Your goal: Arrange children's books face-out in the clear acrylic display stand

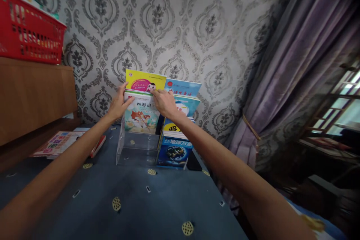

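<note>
A clear tiered rack (pixel 137 150) stands on the dark blue cloth, with books on its tiers. In its left column, a white-covered book (pixel 142 118) with an umbrella picture leans in front of a yellow book (pixel 144 78). My left hand (pixel 119 103) grips the white book's upper left corner between thumb and fingers. Closed at that book's upper right corner is my right hand (pixel 164 102), its fingertips by the yellow cover. The right column holds a light blue book (pixel 184 86), a teal one (pixel 188 105) and a dark blue one (pixel 173 153) at the front.
Several loose books (pixel 62 142) lie on the cloth at the left. A red basket (pixel 33 30) sits on a wooden cabinet (pixel 36 97). Behind the rack is a patterned wall (pixel 157 18); a purple curtain (pixel 284 78) hangs at the right. A dark flat object (pixel 194 162) lies beside the rack.
</note>
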Available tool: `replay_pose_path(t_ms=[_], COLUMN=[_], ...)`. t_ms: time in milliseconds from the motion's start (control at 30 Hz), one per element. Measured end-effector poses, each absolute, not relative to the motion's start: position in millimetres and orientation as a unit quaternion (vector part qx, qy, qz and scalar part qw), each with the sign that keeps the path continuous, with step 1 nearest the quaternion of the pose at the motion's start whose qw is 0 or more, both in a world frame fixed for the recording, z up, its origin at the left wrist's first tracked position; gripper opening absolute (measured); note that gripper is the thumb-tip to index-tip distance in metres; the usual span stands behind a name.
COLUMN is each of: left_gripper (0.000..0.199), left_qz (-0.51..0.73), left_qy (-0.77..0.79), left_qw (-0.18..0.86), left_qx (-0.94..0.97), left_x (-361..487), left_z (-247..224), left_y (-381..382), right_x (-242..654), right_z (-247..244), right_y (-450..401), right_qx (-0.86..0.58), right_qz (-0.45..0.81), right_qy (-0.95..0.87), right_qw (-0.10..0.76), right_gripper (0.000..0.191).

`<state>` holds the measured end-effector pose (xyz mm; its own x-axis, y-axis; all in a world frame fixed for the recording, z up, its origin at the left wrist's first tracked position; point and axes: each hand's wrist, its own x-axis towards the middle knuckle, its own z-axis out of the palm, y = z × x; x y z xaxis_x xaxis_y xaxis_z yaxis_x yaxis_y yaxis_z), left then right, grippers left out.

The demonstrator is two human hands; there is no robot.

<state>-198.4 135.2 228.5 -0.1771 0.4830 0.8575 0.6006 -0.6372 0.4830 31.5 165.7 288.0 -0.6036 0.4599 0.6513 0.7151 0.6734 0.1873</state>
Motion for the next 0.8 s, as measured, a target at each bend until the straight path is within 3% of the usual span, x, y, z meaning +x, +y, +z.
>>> replay_pose_path(t_ms=[133, 500, 800], left_gripper=[0.047, 0.053, 0.048], left_qz=[-0.558, -0.563, -0.543], left_qy=[-0.461, -0.510, -0.514], left_qw=[0.131, 0.028, 0.050], left_qx=[-0.678, -0.650, -0.662], left_x=[-202, -207, -204], left_z=[244, 233, 233], left_y=[129, 128, 127], right_x=[31, 34, 35], right_z=[287, 271, 261], right_y=[167, 184, 195], right_qx=[-0.334, -0.291, -0.257], right_qz=[-0.200, -0.138, -0.135], right_qy=[-0.872, -0.870, -0.868], right_qw=[0.298, 0.374, 0.402], right_gripper=[0.041, 0.042, 0.045])
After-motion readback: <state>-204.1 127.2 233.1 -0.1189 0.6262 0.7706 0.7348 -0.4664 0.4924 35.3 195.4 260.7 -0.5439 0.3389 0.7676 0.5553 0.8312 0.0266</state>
